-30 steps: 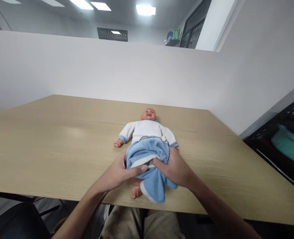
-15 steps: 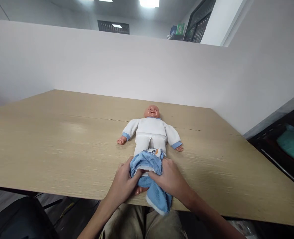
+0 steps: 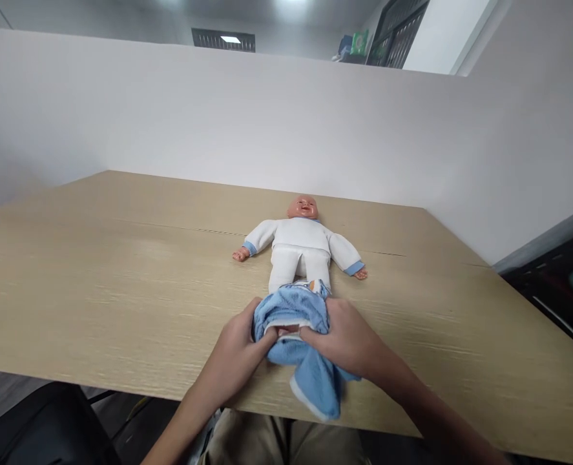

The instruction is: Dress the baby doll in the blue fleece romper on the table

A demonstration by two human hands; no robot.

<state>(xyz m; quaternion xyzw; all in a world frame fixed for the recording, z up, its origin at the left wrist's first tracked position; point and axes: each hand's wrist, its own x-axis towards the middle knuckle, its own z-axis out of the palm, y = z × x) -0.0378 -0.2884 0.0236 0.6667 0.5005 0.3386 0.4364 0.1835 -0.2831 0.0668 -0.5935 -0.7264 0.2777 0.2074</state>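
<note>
A baby doll (image 3: 302, 248) in white clothes with blue cuffs lies on its back on the wooden table (image 3: 97, 284), head away from me. Bunched blue trousers (image 3: 291, 313) with a white band sit around its lower legs. My left hand (image 3: 235, 355) grips the left side of the trousers, fingers curled into the cloth. On the other side my right hand (image 3: 342, 339) is closed on the cloth too. A loose blue leg of the garment hangs toward the table's near edge. The doll's feet are hidden under the cloth and my hands.
A white partition wall (image 3: 218, 116) stands behind the table. At the far right is a dark metal shelf (image 3: 557, 284) with something teal on it. My lap in tan trousers (image 3: 267, 445) shows below the table edge, and a dark chair (image 3: 39, 433) sits at lower left.
The blue trousers have come down from the doll's waist to its lower legs, uncovering the white legs. Both hands moved toward me with the cloth. The camera shifted slightly.
</note>
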